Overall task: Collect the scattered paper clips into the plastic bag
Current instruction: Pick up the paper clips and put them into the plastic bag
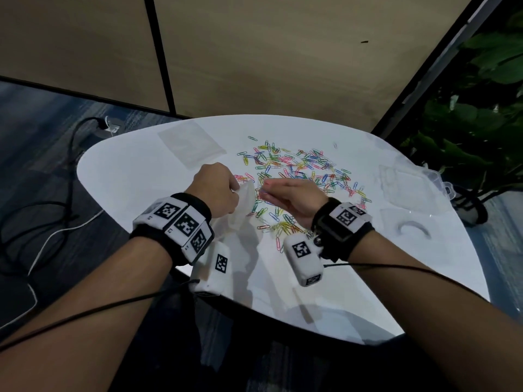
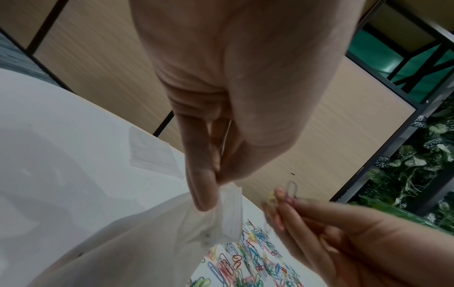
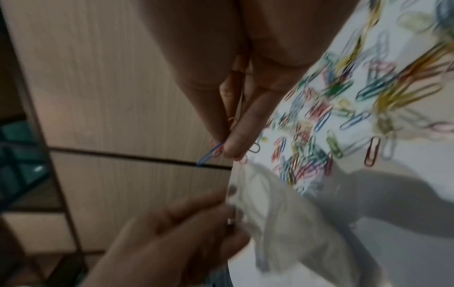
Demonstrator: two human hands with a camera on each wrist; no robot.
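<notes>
Looks like an office to me: tan partition panels [image 1: 254, 52] with black trim behind a white rounded counter [image 1: 135, 176], blue-grey carpet [image 1: 36, 131] with cables plugged into a floor outlet [image 1: 109, 127], and leafy plants [image 1: 481, 108] off to one side.

white table [image 1: 147, 176] w/ tan wall panels [image 1: 283, 52], blue carpet [image 1: 36, 131], plants [image 1: 481, 108].

white table [image 1: 135, 171]; clear plastic containers [image 1: 407, 188] right; black cables [image 1: 65, 154] on floor; plant [image 1: 481, 108].

Paper clips [image 1: 300, 179] lie on the table [image 1: 135, 176], right of the plastic bag [image 1: 243, 207].
</notes>
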